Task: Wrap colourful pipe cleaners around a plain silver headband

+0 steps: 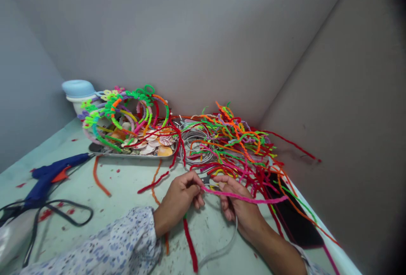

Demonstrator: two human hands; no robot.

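Observation:
My left hand (180,201) is closed, thumb and finger pinching one end of a pink pipe cleaner (263,201). The rest of that pipe cleaner stretches rightward across my right hand (237,205), its far end loose. My right fingers are curled round a grey wire (235,235), which hangs from the hand and bends down toward the table's near edge. Where the wire meets the pink pipe cleaner is partly hidden by my fingers. Just behind my hands lies a dark-handled tool (207,179), mostly covered. Below my left hand a red pipe cleaner (190,245) rests on the table.
A metal tray (133,155) holds shells, with pipe-cleaner headbands (139,101) piled over it. Right of it are a wire coil (198,144) and a heap of coloured pipe cleaners (237,135). A blue glue gun (47,177) with its cord lies left. Behind stands a blue-lidded container (79,89).

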